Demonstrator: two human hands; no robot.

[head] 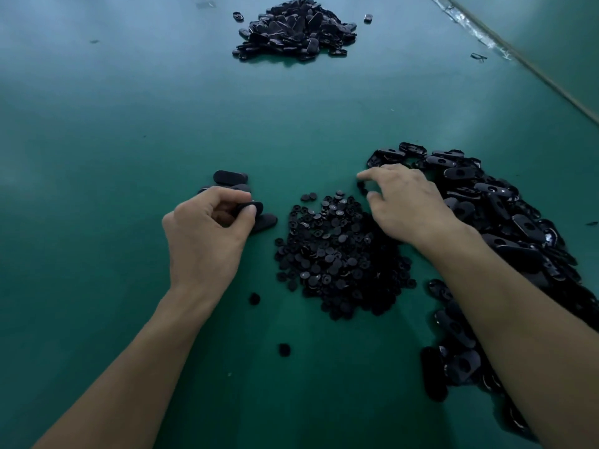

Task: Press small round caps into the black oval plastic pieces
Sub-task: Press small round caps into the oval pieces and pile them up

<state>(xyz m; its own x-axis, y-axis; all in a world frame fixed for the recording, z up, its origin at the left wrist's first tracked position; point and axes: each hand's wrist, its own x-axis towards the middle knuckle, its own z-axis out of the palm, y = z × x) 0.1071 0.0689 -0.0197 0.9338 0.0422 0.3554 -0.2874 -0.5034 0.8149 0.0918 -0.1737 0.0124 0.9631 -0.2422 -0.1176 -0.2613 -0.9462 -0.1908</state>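
A heap of small round black caps [340, 254] lies on the green table between my hands. To its right spreads a big pile of black oval pieces [505, 215]. My left hand [207, 234] pinches one black oval piece [251, 208] between thumb and fingers, above a few other ovals [230, 177] lying beside it. My right hand [405, 202] hovers over the left edge of the oval pile with its fingers curled; a small dark part shows at its fingertips, but I cannot tell whether it is held.
A second heap of black oval pieces [296, 29] sits far back at the table's middle. Two stray caps [255, 298] lie near my left forearm. A taped table edge [518, 56] runs diagonally at the upper right. The green table [113, 140] stretches left.
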